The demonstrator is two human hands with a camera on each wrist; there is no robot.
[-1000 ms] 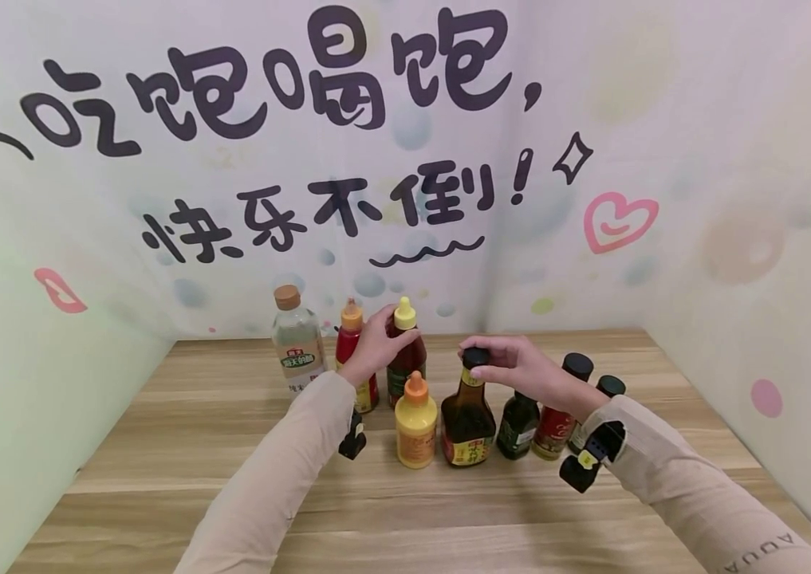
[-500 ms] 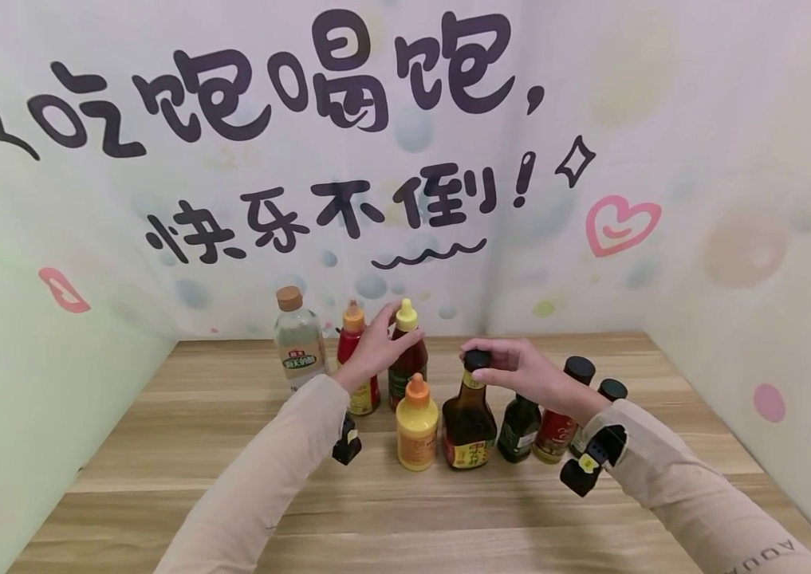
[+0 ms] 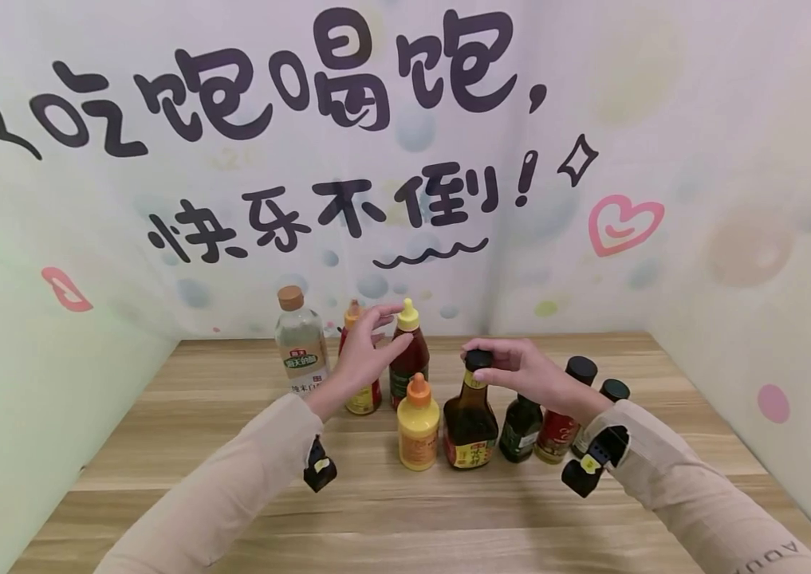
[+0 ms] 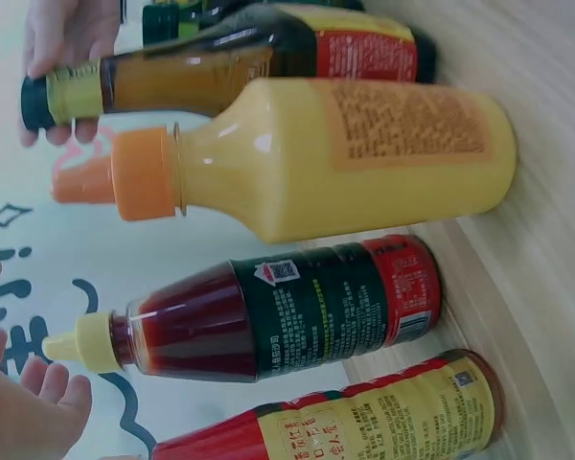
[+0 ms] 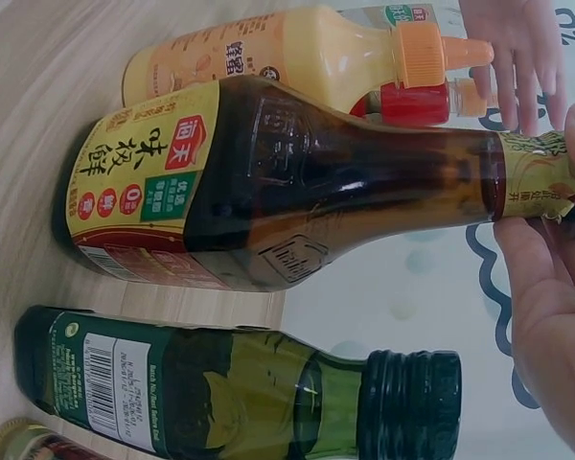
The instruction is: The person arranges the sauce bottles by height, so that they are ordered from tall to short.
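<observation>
My right hand [image 3: 530, 373] grips the dark-capped neck of a soy sauce bottle [image 3: 470, 418], which stands upright on the table. In the right wrist view, thumb and fingers wrap the top of that soy sauce bottle [image 5: 364, 182]. Fingers spread and nothing between them, my left hand [image 3: 365, 355] hovers just left of the yellow-tipped dark red sauce bottle [image 3: 411, 351]. The left wrist view shows a gap between its fingers and the yellow nozzle [image 4: 81, 343]. Behind the left hand, a red squeeze bottle [image 3: 364, 395] is partly hidden. A yellow squeeze bottle [image 3: 418, 434] with an orange nozzle stands between the hands.
A clear vinegar bottle [image 3: 302, 347] stands at the left end of the row. Right of the soy sauce are a green glass bottle [image 3: 520, 430], a red-labelled bottle [image 3: 556, 434] and another black-capped bottle [image 3: 615, 389]. A printed cloth wall [image 3: 405, 199] rises behind the wooden table [image 3: 376, 518].
My left hand has let go of the yellow-tipped sauce bottle and drawn slightly left and back, its fingers opening. The right hand keeps its hold on the soy sauce bottle.
</observation>
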